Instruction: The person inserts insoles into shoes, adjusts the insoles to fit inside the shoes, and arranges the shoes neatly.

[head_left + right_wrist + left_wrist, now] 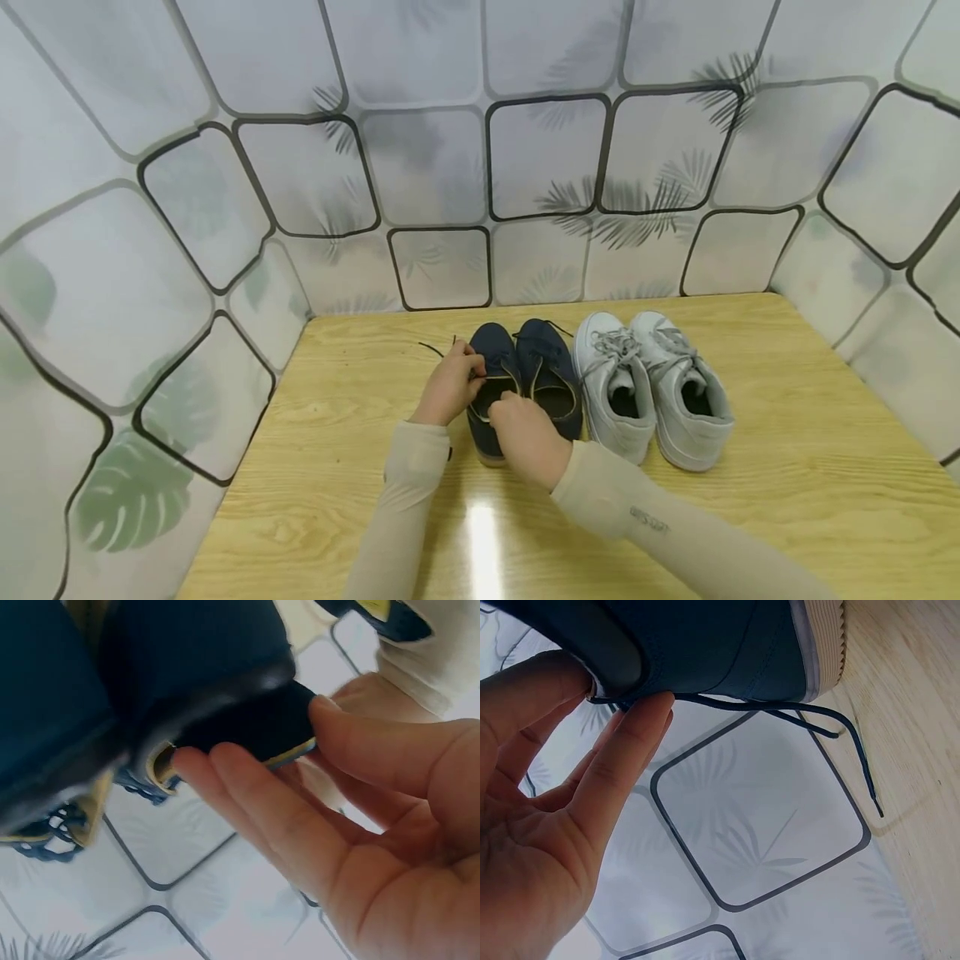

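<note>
A navy lace-up shoe (491,337) lies on the wooden table, toe away from me, with its mate (542,346) close at its right. My left hand (448,383) pinches the left shoe's upper edge beside the lacing. In the left wrist view a dark lace (864,761) trails loose past the fingertips. My right hand (527,433) is at the same shoe's opening. The right wrist view has its thumb and fingers holding a dark piece with a yellowish edge (289,755) at that opening; whether this is the tongue or the side, I cannot tell.
A pair of white lace-up sneakers, a left one (603,379) and a right one (697,429), stands just right of the navy pair. Behind the wooden table (322,467) and along both its sides rises a patterned wall covering (427,167).
</note>
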The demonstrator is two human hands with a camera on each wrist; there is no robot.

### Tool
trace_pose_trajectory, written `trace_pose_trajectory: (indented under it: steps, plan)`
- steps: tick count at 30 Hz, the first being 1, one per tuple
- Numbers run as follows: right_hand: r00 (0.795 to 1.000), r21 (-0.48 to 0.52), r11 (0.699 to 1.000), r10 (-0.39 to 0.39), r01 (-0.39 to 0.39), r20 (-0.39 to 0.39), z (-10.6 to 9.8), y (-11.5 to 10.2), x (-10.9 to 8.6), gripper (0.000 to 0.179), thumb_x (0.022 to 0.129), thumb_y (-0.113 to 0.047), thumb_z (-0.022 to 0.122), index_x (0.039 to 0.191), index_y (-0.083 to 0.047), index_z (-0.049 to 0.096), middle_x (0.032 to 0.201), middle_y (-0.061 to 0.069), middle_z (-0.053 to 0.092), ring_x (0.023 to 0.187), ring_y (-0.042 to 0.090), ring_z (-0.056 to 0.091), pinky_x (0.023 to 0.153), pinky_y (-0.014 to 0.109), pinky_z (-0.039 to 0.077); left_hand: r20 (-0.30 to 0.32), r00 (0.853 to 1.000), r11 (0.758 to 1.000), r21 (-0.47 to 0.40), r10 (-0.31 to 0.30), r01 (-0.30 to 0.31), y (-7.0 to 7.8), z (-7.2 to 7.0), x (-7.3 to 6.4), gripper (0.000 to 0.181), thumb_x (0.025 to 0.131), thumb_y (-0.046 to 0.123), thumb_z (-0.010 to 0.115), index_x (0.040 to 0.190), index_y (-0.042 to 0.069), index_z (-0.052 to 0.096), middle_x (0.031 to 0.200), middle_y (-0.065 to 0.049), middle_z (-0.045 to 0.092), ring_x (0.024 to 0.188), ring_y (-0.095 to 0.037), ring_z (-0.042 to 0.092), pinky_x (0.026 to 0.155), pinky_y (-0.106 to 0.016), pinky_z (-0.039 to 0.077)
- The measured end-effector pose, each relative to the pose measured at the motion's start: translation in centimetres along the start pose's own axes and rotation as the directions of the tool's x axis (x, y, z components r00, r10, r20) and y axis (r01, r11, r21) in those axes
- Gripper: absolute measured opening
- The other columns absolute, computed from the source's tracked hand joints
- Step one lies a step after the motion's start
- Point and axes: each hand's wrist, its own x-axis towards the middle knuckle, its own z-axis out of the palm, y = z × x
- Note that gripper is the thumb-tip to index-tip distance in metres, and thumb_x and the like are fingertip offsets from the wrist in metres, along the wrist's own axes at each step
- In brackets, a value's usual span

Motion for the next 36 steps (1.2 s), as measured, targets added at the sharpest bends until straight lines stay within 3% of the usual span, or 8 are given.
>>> trace_pose_trajectory:
  steps: [7, 11, 15, 19, 25, 29, 33, 36]
  plan:
    - [0.999, 0.079, 0.997, -0.013, 0.016, -0.042, 1.3, 0.9, 0.9, 0.012, 0.084, -0.003, 0.07, 0.072, -0.002, 0.069, 0.067, 0.009, 0.055, 0.061, 0.025, 0.06, 0.055, 0.032, 0.051, 0.009, 1.0, 1.0, -0.007, -0.028, 0.028, -0.1, 0.3, -0.4, 0.02, 0.083, 0.0, 0.072, 0.073, 0.01, 0.059, 0.096, -0.009, 0.05, 0.074, -0.02, 0.051, 0.066, -0.032, 0.046]
    - [0.999, 0.136, 0.991, 0.001, 0.003, -0.032, 1.5, 1.3, 1.5, 0.022, 0.085, -0.004, 0.071, 0.064, -0.003, 0.065, 0.058, 0.005, 0.052, 0.053, 0.02, 0.055, 0.05, 0.027, 0.042, 0.003, 0.999, 0.999, -0.015, -0.035, 0.035, 0.0, 0.4, -0.5, 0.02, 0.083, -0.001, 0.072, 0.073, 0.01, 0.059, 0.098, -0.009, 0.051, 0.075, -0.021, 0.052, 0.066, -0.033, 0.046]
    - [0.999, 0.177, 0.984, -0.017, 0.009, 0.042, 1.4, 1.5, 1.8, 0.033, 0.09, -0.006, 0.065, 0.058, -0.006, 0.056, 0.05, 0.0, 0.044, 0.044, 0.013, 0.044, 0.047, 0.023, 0.03, 0.002, 0.999, 0.999, -0.017, -0.032, 0.032, 0.0, 0.4, -0.5, 0.02, 0.083, -0.001, 0.072, 0.073, 0.01, 0.059, 0.098, -0.01, 0.051, 0.075, -0.021, 0.052, 0.066, -0.033, 0.046]
    - [0.985, 0.17, 0.983, -0.093, 0.068, 0.148, 1.3, 1.7, 1.7, 0.041, 0.094, -0.018, 0.063, 0.057, -0.011, 0.048, 0.047, -0.004, 0.035, 0.041, 0.009, 0.036, 0.045, 0.021, 0.028, 0.0, 1.0, 1.0, -0.016, -0.026, 0.026, 0.0, 0.3, -0.5, 0.019, 0.083, 0.0, 0.072, 0.074, 0.01, 0.06, 0.099, -0.01, 0.052, 0.075, -0.021, 0.053, 0.067, -0.033, 0.047]
    - [0.959, 0.201, 0.978, -0.102, 0.049, 0.265, 1.4, 1.8, 1.9, 0.04, 0.085, -0.017, 0.075, 0.059, -0.011, 0.044, 0.051, -0.003, 0.035, 0.044, 0.01, 0.036, 0.047, 0.022, 0.028, 0.002, 1.0, 1.0, -0.021, -0.017, 0.017, 0.0, 0.2, -0.4, 0.019, 0.084, 0.0, 0.072, 0.074, 0.01, 0.059, 0.099, -0.009, 0.051, 0.077, -0.021, 0.053, 0.069, -0.034, 0.048]
    - [0.955, 0.126, 0.992, -0.062, 0.027, 0.289, 1.3, 1.6, 2.3, 0.036, 0.081, -0.018, 0.078, 0.063, -0.008, 0.049, 0.055, 0.002, 0.042, 0.053, 0.017, 0.046, 0.059, 0.03, 0.037, 0.006, 1.0, 0.999, -0.028, -0.021, 0.021, 0.1, 0.1, -0.2, 0.019, 0.085, -0.001, 0.071, 0.074, 0.01, 0.059, 0.099, -0.009, 0.051, 0.077, -0.021, 0.053, 0.069, -0.034, 0.048]
    - [0.962, -0.056, 0.998, -0.01, 0.026, 0.274, 1.4, 1.3, 2.3, 0.032, 0.08, -0.03, 0.079, 0.069, -0.006, 0.06, 0.064, 0.006, 0.056, 0.07, 0.026, 0.052, 0.074, 0.039, 0.039, 0.011, 1.0, 0.999, -0.035, -0.029, 0.03, 0.1, 0.0, -0.1, 0.019, 0.085, 0.0, 0.07, 0.074, 0.01, 0.059, 0.099, -0.009, 0.05, 0.076, -0.02, 0.052, 0.068, -0.033, 0.047]
    - [0.965, -0.175, 0.984, 0.021, 0.027, 0.263, 1.6, 1.0, 2.1, 0.03, 0.079, -0.037, 0.078, 0.077, -0.009, 0.067, 0.074, 0.007, 0.064, 0.078, 0.028, 0.052, 0.076, 0.041, 0.039, 0.013, 0.999, 0.999, -0.033, -0.033, 0.034, 0.1, 0.0, 0.0, 0.018, 0.085, 0.001, 0.071, 0.075, 0.01, 0.06, 0.099, -0.008, 0.051, 0.076, -0.02, 0.052, 0.068, -0.033, 0.047]
